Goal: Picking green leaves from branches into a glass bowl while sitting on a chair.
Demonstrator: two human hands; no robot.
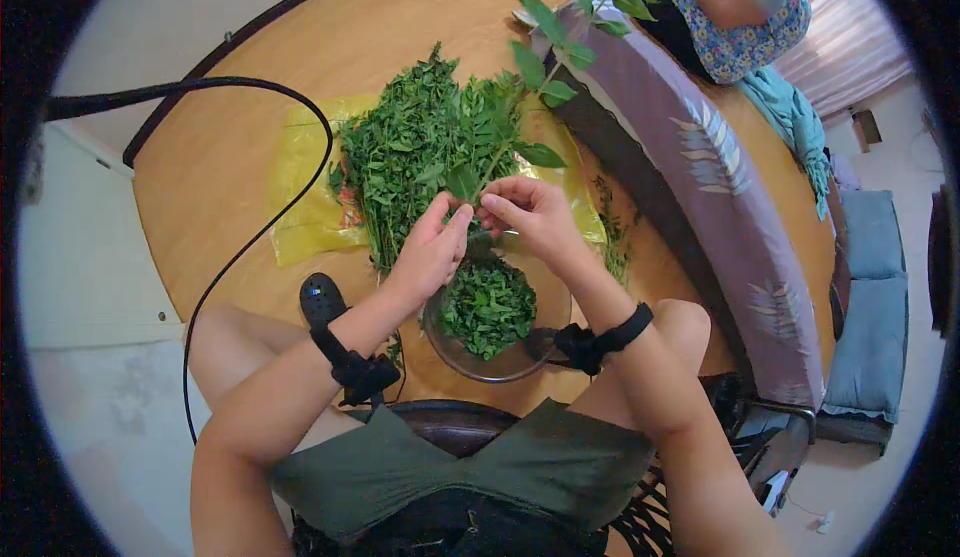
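Observation:
A long leafy stem point(549, 79) rises from between my hands and leans to the far right, with broad green leaves along it. My right hand point(533, 215) pinches its lower end between thumb and fingers. Close beside it, my left hand point(432, 247) is closed with its fingertips at the same end, next to a broad leaf point(462, 181). Just below my hands stands a clear bowl point(563, 309) holding plucked green leaves point(488, 309). Beyond my hands, a heap of leafy stems point(405, 137) lies on a yellow plastic bag point(303, 229).
A black cable point(327, 137) arcs across the left side. At the right stands a long seat with a purple leaf-patterned cover point(700, 147); another person in a flowered top point(750, 17) sits beyond it. A black clog point(321, 300) is left of the bowl. Blue cushions point(868, 292) lie far right.

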